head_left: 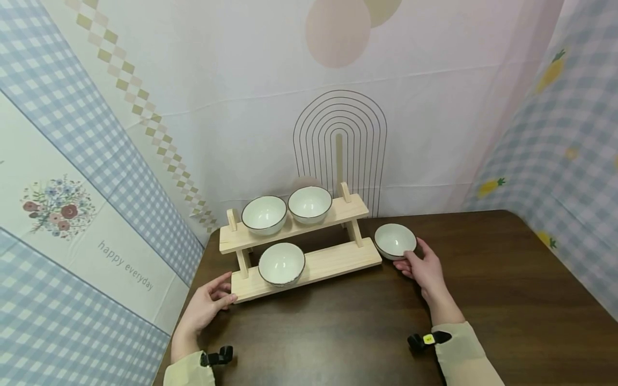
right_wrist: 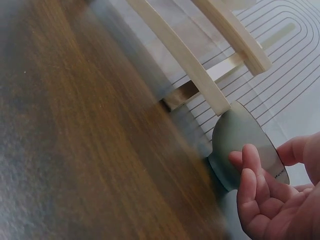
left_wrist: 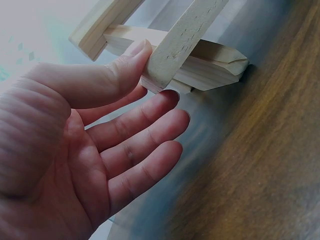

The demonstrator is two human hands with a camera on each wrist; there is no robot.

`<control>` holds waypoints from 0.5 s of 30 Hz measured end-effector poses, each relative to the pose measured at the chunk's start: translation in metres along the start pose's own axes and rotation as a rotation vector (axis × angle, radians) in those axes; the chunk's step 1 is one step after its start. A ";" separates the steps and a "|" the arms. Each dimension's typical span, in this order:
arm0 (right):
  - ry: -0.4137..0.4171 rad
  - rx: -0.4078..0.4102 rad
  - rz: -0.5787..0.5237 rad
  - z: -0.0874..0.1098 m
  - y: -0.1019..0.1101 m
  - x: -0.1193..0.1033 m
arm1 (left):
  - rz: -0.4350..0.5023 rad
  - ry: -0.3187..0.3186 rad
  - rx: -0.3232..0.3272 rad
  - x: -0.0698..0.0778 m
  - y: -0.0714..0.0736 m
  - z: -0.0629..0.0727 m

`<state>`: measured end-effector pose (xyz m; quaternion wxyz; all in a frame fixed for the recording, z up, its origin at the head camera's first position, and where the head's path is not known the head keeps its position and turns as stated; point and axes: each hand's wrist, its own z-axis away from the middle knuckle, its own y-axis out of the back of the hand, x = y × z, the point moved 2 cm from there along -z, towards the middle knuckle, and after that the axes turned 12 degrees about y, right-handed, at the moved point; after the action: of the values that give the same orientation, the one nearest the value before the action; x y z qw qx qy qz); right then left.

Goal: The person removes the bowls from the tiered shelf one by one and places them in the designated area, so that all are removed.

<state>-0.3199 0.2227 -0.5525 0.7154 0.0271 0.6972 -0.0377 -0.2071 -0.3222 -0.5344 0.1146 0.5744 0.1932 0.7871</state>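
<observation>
A two-tier wooden display shelf (head_left: 338,262) stands on the table with white, dark-rimmed bowls on it. Two bowls, one on the left (head_left: 264,214) and one beside it (head_left: 310,205), sit on the upper board; a third bowl (head_left: 282,264) is on the lower board. My left hand (head_left: 208,303) pinches the lower board's left end, thumb (left_wrist: 132,57) above and index finger below. Right of the shelf, my right hand (head_left: 425,268) holds another bowl (head_left: 393,239) by its rim, thumb over the edge and fingers outside. Whether that bowl's foot touches the table I cannot tell.
The dark wooden table (head_left: 347,332) extends in front and to the right. A patterned white cloth (head_left: 232,134) hangs directly behind the shelf. Checked cloths hang on the left (head_left: 120,155) and right (head_left: 555,161). Upright pegs (head_left: 345,192) rise from the upper board's ends.
</observation>
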 end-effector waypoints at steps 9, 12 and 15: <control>-0.010 -0.008 0.004 -0.002 0.000 0.001 | 0.000 0.005 -0.001 0.000 0.000 0.000; -0.013 -0.018 0.009 -0.002 0.000 0.001 | 0.006 0.006 -0.007 0.001 0.000 0.000; -0.014 -0.031 0.022 0.000 0.000 0.000 | 0.012 0.007 -0.012 0.002 0.000 0.001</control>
<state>-0.3203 0.2229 -0.5529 0.7209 0.0234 0.6924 -0.0196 -0.2070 -0.3214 -0.5324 0.1128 0.5722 0.1855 0.7909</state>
